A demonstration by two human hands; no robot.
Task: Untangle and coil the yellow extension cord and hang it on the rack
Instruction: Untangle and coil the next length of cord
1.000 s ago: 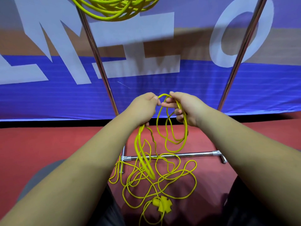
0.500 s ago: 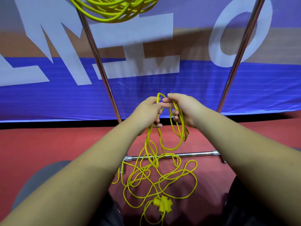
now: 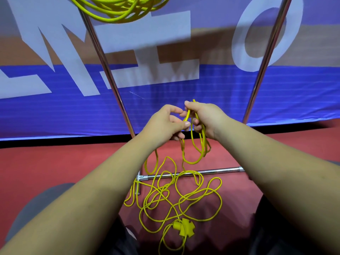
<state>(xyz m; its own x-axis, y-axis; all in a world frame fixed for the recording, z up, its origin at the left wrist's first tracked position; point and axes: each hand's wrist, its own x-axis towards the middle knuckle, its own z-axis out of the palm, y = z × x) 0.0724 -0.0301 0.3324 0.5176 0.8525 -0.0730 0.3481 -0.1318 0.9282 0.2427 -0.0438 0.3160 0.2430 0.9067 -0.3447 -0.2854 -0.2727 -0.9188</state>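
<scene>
- The right hand (image 3: 207, 116) is raised in front of the blue banner, and its fingers are curled round a gathered bunch of loops of the thin yellow extension cord (image 3: 203, 144).
- Those loops hang from the fist as long narrow bights; the lowest of them ends just above the rack's bottom bar.
- The left hand (image 3: 163, 124) is just beside the right one, almost touching it. Its thumb and forefinger are closed together on a single strand of the cord where the strand leaves the right fist, and the other fingers are bent under the palm.
- Another strand drops from under the left hand towards the floor.
- The rest of the cord lies on the red floor (image 3: 55, 162) between the person's forearms, in a loose tangle of overlapping loops that crosses the bottom bar.
- At the near edge of the tangle lies the yellow cross-shaped socket block (image 3: 185, 227) at the end of the cord.
- The chrome tube rack (image 3: 211, 171) stands just beyond the hands. Its left upright (image 3: 106, 70) and right upright (image 3: 265, 61) rise on either side, leaning apart in the wide-angle view.
- A second bundle of coiled yellow cable (image 3: 119, 13) hangs at the top edge of the view, beside the left upright.
- Behind the rack stretches the blue fabric banner with large white letters (image 3: 239, 100).
</scene>
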